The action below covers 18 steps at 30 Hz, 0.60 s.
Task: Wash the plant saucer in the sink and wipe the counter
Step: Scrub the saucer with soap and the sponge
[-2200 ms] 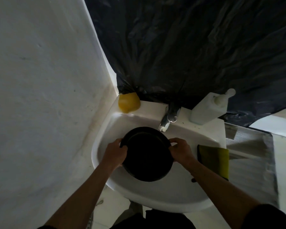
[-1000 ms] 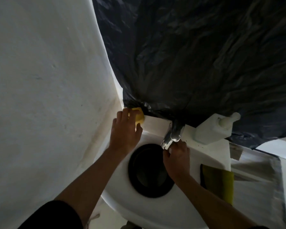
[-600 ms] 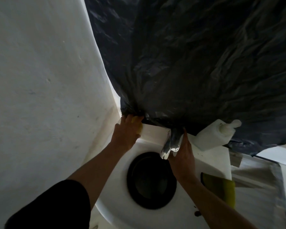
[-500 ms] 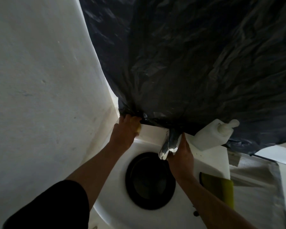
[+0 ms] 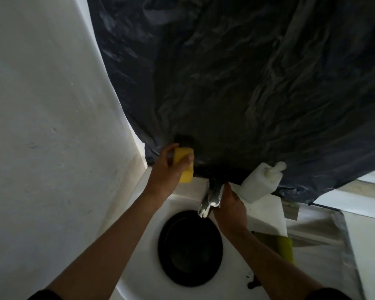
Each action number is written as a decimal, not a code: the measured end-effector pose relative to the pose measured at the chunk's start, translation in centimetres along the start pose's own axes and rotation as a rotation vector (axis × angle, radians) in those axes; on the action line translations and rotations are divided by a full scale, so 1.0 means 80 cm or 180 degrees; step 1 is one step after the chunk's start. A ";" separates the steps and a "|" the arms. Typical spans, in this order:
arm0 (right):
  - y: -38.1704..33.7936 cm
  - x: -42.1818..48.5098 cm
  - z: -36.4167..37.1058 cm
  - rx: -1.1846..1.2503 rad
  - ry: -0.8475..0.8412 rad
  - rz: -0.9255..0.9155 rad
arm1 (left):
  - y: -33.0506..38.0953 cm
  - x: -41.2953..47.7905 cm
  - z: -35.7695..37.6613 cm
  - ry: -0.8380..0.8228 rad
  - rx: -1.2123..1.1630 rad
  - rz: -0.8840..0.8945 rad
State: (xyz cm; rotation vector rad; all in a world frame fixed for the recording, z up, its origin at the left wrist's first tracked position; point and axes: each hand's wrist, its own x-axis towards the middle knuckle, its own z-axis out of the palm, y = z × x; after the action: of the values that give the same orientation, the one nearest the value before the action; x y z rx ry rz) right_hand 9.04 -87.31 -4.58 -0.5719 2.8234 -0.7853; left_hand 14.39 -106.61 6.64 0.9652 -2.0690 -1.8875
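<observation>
The left hand (image 5: 168,169) has its grip closed on a yellow rectangular sponge (image 5: 185,164), thumb on one side and fingers on the other, held up off the sink against the bottom edge of a crumpled black plastic sheet (image 5: 247,83). A dark patch on top of the sponge is too dim to make out. The right hand (image 5: 231,205) lies against the right side of a chrome tap (image 5: 210,195). Its fingers are hidden behind the tap body, so I cannot tell whether that grip is closed round it or only touching.

Just below the spout, the black round plastic plant saucer (image 5: 189,247) lies flat in the bowl of the white ceramic sink (image 5: 147,215), touched by neither hand. The sink's near rim is cut off by the frame.

A white plastic pump bottle (image 5: 259,184) leans at the back right corner of the sink, its base partly behind the right hand. A folded yellow-green cloth (image 5: 285,249) lies at the sink's right edge, half covered by the right forearm. A small dark blot (image 5: 250,282) near it is unclear. The table (image 5: 325,245) to the right wears a silvery sheet. A white wall (image 5: 41,126) fills the left.
</observation>
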 end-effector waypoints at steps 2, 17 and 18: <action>0.001 0.007 -0.010 -0.0098 -0.0209 -0.0019 | 0.031 -0.011 0.005 -0.0201 -0.0804 -0.0241; -0.042 0.011 -0.181 -0.0025 -0.0348 -0.0658 | 0.069 -0.071 0.046 -0.0888 -0.1963 -0.1248; -0.046 0.010 -0.199 -0.0033 -0.0344 -0.0704 | 0.062 -0.076 0.053 -0.0893 -0.1925 -0.1357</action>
State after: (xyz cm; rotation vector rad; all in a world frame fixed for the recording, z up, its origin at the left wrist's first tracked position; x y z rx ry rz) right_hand 5.55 -83.12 10.80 -0.9118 2.6979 -0.7506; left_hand 15.14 -99.73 12.29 1.0726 -1.2967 -2.7672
